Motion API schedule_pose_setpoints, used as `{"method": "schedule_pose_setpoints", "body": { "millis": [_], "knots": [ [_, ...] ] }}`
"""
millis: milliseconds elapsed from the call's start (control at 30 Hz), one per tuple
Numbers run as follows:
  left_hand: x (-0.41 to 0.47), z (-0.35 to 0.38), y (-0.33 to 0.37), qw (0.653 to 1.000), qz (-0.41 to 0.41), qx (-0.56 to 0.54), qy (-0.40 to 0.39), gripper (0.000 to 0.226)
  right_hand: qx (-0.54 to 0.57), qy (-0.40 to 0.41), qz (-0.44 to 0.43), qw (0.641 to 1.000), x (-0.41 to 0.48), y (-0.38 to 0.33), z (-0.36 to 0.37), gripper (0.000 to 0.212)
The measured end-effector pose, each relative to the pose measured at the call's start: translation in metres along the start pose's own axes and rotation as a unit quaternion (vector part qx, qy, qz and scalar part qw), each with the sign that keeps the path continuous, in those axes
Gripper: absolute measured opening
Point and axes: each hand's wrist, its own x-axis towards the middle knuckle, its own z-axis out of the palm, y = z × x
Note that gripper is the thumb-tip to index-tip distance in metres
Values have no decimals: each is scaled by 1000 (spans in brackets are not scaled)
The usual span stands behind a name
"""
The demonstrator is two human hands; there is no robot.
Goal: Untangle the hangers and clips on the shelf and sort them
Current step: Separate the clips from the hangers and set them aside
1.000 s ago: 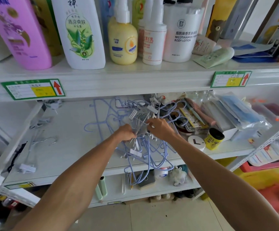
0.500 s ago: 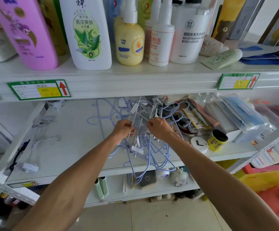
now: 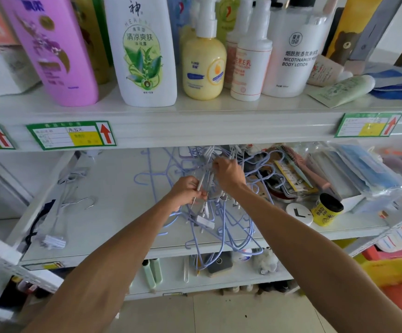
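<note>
My left grip (image 3: 186,191) clasps a thin metal clip hanger (image 3: 201,181), while my right grip (image 3: 228,173) pinches into the tangle of lilac hangers (image 3: 221,227) (white clips caught among them). The tangle is heaped on the middle shelf (image 3: 113,200) and spills over its front edge, near a yellow jar (image 3: 326,210).
</note>
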Motion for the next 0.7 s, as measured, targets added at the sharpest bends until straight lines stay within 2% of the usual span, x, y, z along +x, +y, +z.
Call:
{"method": "schedule_pose_setpoints", "body": {
  "millis": [133,267,333,467,600,700],
  "knots": [
    [4,8,1,998,-12,36,44,24,36,67,21,997,16,19,-18,26],
    [6,12,-4,996,0,-38,84,21,60,69,66,994,32,29,-31,36],
    [5,10,-3,992,20,-81,95,20,63,63,75,993,37,29,-29,31],
    [-4,1,3,985,78,-130,85,20,44,2,84,996,35,27,-20,18],
    [-14,-14,2,983,113,-125,77,18,28,-103,46,993,22,9,-16,38],
    [-16,-17,-1,982,103,-124,99,21,23,-111,2,994,10,-4,-10,53]
  ]
}}
